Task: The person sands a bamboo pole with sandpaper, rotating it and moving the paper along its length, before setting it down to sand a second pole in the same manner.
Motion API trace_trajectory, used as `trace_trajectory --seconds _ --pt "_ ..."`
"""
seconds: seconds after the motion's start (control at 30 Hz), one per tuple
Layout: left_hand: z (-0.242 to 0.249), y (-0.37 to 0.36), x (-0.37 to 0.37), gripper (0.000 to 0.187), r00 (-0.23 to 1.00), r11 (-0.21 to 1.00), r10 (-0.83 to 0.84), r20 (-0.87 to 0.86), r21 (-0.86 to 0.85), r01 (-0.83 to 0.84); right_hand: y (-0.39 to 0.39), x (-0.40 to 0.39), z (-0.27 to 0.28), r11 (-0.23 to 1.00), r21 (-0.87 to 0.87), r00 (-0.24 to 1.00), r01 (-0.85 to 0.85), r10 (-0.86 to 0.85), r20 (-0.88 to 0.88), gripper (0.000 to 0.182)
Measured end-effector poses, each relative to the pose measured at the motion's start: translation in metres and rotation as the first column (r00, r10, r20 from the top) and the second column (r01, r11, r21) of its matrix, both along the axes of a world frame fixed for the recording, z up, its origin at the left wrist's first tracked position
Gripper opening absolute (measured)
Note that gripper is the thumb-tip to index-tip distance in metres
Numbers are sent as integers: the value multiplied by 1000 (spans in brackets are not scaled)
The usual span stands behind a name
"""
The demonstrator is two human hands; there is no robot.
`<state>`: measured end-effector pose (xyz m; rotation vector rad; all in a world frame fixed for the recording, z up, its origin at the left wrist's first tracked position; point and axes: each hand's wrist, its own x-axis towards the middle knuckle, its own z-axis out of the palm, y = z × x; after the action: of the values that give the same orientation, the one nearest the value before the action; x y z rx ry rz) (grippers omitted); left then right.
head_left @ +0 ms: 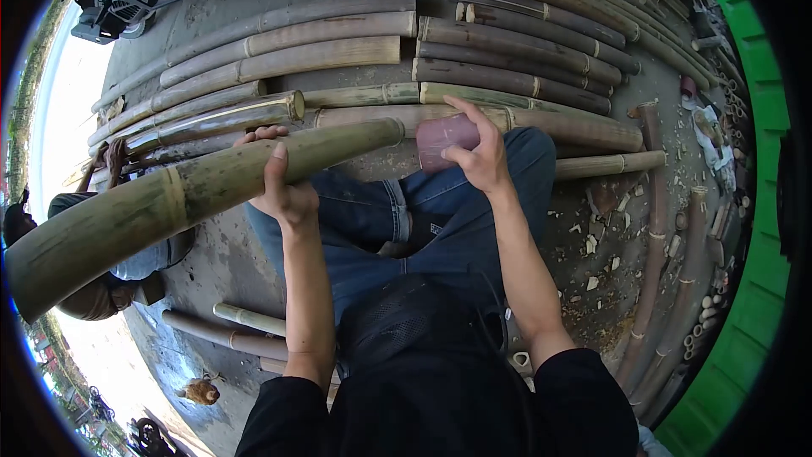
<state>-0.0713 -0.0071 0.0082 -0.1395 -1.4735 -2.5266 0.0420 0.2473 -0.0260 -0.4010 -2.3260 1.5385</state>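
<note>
We hold a long green bamboo pole (169,203) up off the ground with our left hand (283,186), and our fingers are wrapped tight around it near its far end. The pole runs from that end by our knees down to the left, close to our face. Our right hand (478,152) pinches a small reddish piece of sandpaper (444,140), folded or curled, with the thumb on one side and the fingers on the other. The sandpaper sits just beside the tip of the pole but does not touch it, as far as we can see. We think the rubbing is only partly done: the pole looks mostly smooth, yet it is green and streaky. Many more bamboo poles (507,76) lie in rows on the ground (372,165) past our knees, and little chips (592,245) are scattered to the right.
</note>
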Motion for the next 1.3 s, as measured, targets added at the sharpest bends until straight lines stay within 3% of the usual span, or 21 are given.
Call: trace_trajectory --seconds 0.07,0.13,0.2,0.23,0.3,0.33,0.4,0.47,0.57,0.67,0.7,0.73,0.77,0.8,0.87,0.93,0.97,1.03,1.1,1.13,1.3 --pt "13 1 3 48 998 993 -41 -57 108 47 18 27 14 998 -38 999 48 -49 -4 66" --pt "20 -1 7 49 999 994 -32 -28 106 34 29 52 28 952 -238 952 192 -121 282 59" --pt "25 -3 16 49 994 953 -106 1 284 102 28 66 35 941 -241 919 240 -140 367 59" --pt "28 0 21 51 996 949 -67 66 313 43 30 74 33 895 -390 936 218 -78 344 62" --pt "21 0 29 52 988 907 -149 44 404 119 29 81 42 775 -616 968 144 21 252 67" --pt "14 -1 34 52 977 857 -214 23 484 177 23 80 43 772 -616 967 157 8 256 67" --pt "0 -1 38 55 962 839 -274 19 493 229 14 75 42 745 -653 990 135 -118 71 62" --pt "-6 1 38 57 926 792 -372 -66 498 354 18 75 45 745 -637 980 199 -165 112 56" --pt "0 2 48 60 861 738 -501 -89 474 480 23 74 53 754 -615 951 230 -307 -21 56" --pt "-9 -5 50 59 860 712 -498 -107 516 476 34 81 64 825 -542 976 162 -214 -35 57" --pt "-13 -10 49 59 859 712 -500 -109 513 479 33 84 82 938 -225 961 264 -236 145 57" --pt "-17 -15 45 57 890 753 -453 -55 510 415 32 86 101 952 125 903 280 -305 302 58" --pt "-20 -20 42 56 915 792 -402 1 502 347 28 86 124 923 284 897 259 -339 283 56" --pt "-21 -25 40 56 916 796 -400 5 498 345 22 86 150 870 435 891 232 -369 263 55" --pt "-24 -33 34 54 941 846 -333 62 460 270 7 85 211 797 589 911 -136 -134 391 44" --pt "-29 -44 29 54 930 827 -368 24 465 315 -16 87 257 583 578 754 -571 94 650 38" --pt "-29 -49 28 55 934 849 -357 12 421 319 -33 88 266 596 571 754 -565 91 650 38" --pt "-31 -54 25 58 938 879 -345 -21 344 331 -77 86 282 345 528 555 -776 -24 832 50" --pt "-33 -58 22 57 938 888 -347 -25 312 337 -100 86 289 94 349 326 -932 -197 924 63" --pt "-34 -62 23 57 942 901 -334 -35 282 330 -105 85 287 109 335 311 -936 -193 931 63" --pt "-36 -61 26 60 949 884 -315 -24 357 302 -126 79 262 -68 258 265 -964 -138 954 50"
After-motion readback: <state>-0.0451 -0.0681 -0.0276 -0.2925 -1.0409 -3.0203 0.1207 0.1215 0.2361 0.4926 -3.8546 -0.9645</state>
